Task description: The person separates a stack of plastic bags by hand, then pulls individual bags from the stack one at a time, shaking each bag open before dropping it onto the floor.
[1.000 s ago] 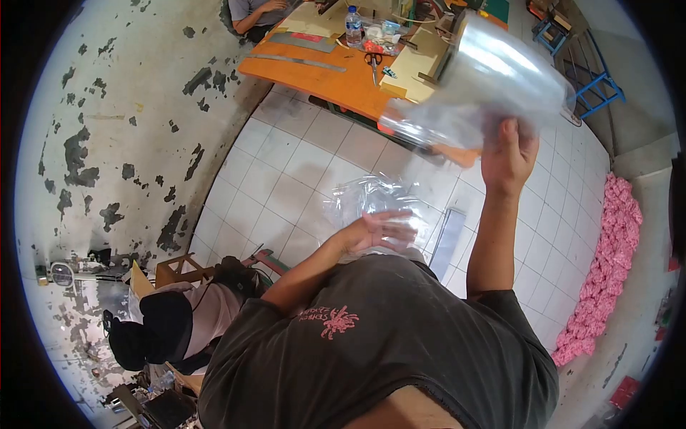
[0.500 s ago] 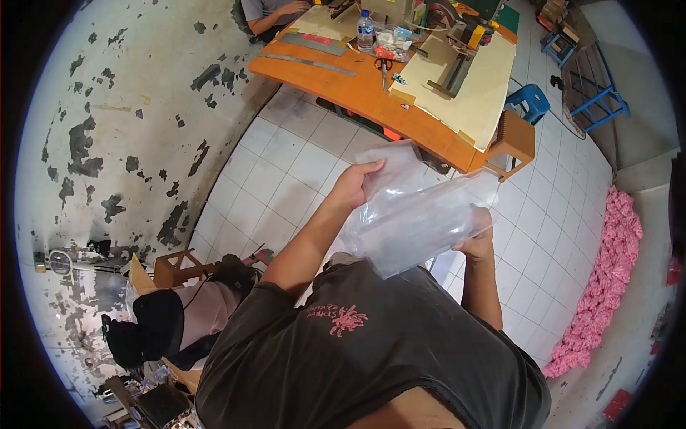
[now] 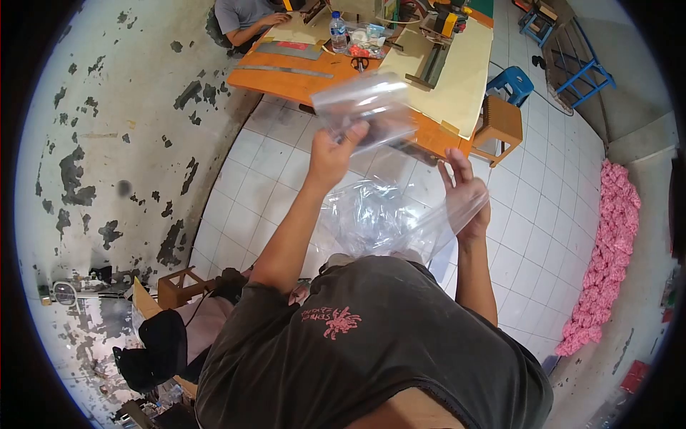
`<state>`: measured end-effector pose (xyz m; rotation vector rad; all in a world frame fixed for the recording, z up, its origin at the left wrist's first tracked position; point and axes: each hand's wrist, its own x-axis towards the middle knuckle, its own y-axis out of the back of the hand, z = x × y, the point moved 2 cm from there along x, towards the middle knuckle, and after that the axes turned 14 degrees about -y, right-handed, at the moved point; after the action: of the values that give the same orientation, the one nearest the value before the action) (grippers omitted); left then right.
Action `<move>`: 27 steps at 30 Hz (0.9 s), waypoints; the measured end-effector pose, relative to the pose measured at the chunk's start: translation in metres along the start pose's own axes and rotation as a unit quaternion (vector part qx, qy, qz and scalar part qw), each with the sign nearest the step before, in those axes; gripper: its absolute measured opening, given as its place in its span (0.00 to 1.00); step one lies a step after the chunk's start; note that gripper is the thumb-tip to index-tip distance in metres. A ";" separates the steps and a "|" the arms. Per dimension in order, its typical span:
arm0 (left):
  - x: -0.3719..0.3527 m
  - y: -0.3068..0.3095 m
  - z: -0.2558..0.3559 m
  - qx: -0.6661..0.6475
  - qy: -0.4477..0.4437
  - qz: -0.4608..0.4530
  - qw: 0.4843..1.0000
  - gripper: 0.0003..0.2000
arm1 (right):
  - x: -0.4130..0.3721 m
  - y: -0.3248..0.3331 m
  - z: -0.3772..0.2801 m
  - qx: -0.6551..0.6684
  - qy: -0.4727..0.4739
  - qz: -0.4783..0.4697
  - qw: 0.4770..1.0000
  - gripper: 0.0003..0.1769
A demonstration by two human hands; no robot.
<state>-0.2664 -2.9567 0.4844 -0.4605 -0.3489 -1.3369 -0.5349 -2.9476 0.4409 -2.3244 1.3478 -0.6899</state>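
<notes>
My left hand (image 3: 332,157) grips a clear plastic sheet (image 3: 364,100), thumb on top, with the glossy upper part rising toward the table edge. Fingers apart and pointing up, my right hand (image 3: 468,196) is on the other side; a strip of clear film lies across its palm. More crumpled clear plastic (image 3: 371,211) hangs between the two forearms, shiny and see-through, above my lap.
Ahead stands an orange table (image 3: 279,79) with a water bottle (image 3: 338,32), scissors (image 3: 359,64) and a metal ruler (image 3: 286,71). Another person (image 3: 246,21) sits at its far left. Right of it are a brown stool (image 3: 500,121), a blue stool (image 3: 511,82) and a pink braided bundle (image 3: 604,257).
My left hand has moved left and lifted the sheet higher. My right hand has gone from a closed grip to spread fingers, and the plastic between them has opened out and sagged.
</notes>
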 end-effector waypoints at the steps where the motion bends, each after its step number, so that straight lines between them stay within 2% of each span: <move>1: -0.005 -0.004 0.005 0.015 -0.032 -0.050 0.998 0.13 | 0.002 0.001 0.004 0.060 -0.039 0.019 0.997 0.26; 2: -0.011 -0.008 0.011 0.030 -0.065 -0.099 0.992 0.11 | 0.004 0.002 0.007 0.120 -0.079 0.037 0.989 0.33; 3: -0.018 -0.015 0.018 -0.034 -0.029 -0.099 0.994 0.08 | 0.004 0.008 0.016 0.119 -0.141 0.045 0.982 0.45; 4: -0.025 -0.018 0.024 -0.033 -0.030 -0.099 0.994 0.08 | 0.004 0.014 0.023 0.119 -0.142 0.043 0.982 0.45; 6: -0.040 -0.026 0.034 -0.037 -0.027 -0.226 0.973 0.08 | 0.001 0.023 0.044 0.236 -0.270 0.001 0.934 0.52; 7: -0.050 -0.027 0.033 -0.053 -0.001 -0.268 0.962 0.10 | 0.001 0.033 0.054 0.250 -0.326 0.080 0.908 0.55; 8: -0.060 -0.028 0.029 -0.069 0.026 -0.309 0.948 0.12 | 0.005 0.034 0.058 0.215 -0.335 0.047 0.916 0.58; 9: -0.065 -0.033 0.031 -0.071 0.039 -0.366 0.927 0.14 | 0.006 0.020 0.053 0.256 -0.354 0.061 0.897 0.59; 10: -0.073 -0.038 0.038 -0.079 0.045 -0.376 0.922 0.11 | 0.007 0.004 0.046 0.296 -0.373 0.075 0.876 0.60; 11: -0.079 -0.039 0.038 -0.072 0.037 -0.414 0.907 0.10 | 0.013 -0.016 0.032 0.309 -0.367 0.015 0.877 0.56; 12: -0.085 -0.039 0.036 -0.062 0.029 -0.450 0.890 0.09 | 0.016 -0.005 0.040 0.308 -0.371 0.012 0.876 0.56; 14: -0.092 -0.036 0.036 -0.038 0.043 -0.470 0.881 0.09 | 0.022 0.025 0.060 0.260 -0.379 0.107 0.882 0.50; 15: -0.095 -0.035 0.035 -0.018 0.056 -0.493 0.868 0.10 | 0.024 0.031 0.064 0.240 -0.364 0.137 0.890 0.42; 16: -0.097 -0.034 0.035 -0.017 0.056 -0.490 0.870 0.10 | 0.028 0.036 0.066 0.238 -0.367 0.135 0.889 0.42; 18: -0.099 -0.030 0.037 -0.055 0.051 -0.460 0.884 0.10 | 0.040 0.041 0.067 0.116 -0.408 0.088 0.901 0.36; 19: -0.101 -0.027 0.037 -0.055 0.051 -0.459 0.885 0.10 | 0.047 0.045 0.065 0.113 -0.403 0.099 0.903 0.30; 20: -0.102 -0.022 0.034 -0.008 0.036 -0.459 0.888 0.10 | 0.054 0.036 0.056 0.112 -0.404 0.097 0.903 0.30; 22: -0.104 -0.013 0.026 0.040 0.019 -0.458 0.888 0.10 | 0.070 0.012 0.024 0.015 -0.285 0.167 0.944 0.25; 23: -0.103 -0.007 0.022 0.007 0.002 -0.370 0.929 0.10 | 0.076 0.000 0.008 0.015 -0.284 0.167 0.944 0.25; 24: -0.103 0.000 0.017 -0.028 -0.014 -0.278 0.960 0.10 | 0.082 -0.011 -0.011 0.007 -0.206 0.136 0.969 0.24; 25: -0.107 0.008 0.007 -0.059 0.024 -0.178 0.982 0.09 | 0.085 -0.018 -0.025 -0.002 -0.126 0.106 0.986 0.23; 26: -0.112 0.020 -0.009 -0.063 0.030 -0.058 0.996 0.10 | 0.082 -0.013 -0.033 -0.030 -0.105 0.119 0.987 0.22; 27: -0.113 0.028 -0.018 -0.065 0.034 0.062 0.995 0.11 | 0.079 -0.013 -0.041 -0.044 -0.072 0.088 0.993 0.21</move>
<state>-0.2624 -2.8657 0.4097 -0.5351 -0.1737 -1.2556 -0.5164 -3.0131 0.4987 -2.2386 1.5209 -0.4093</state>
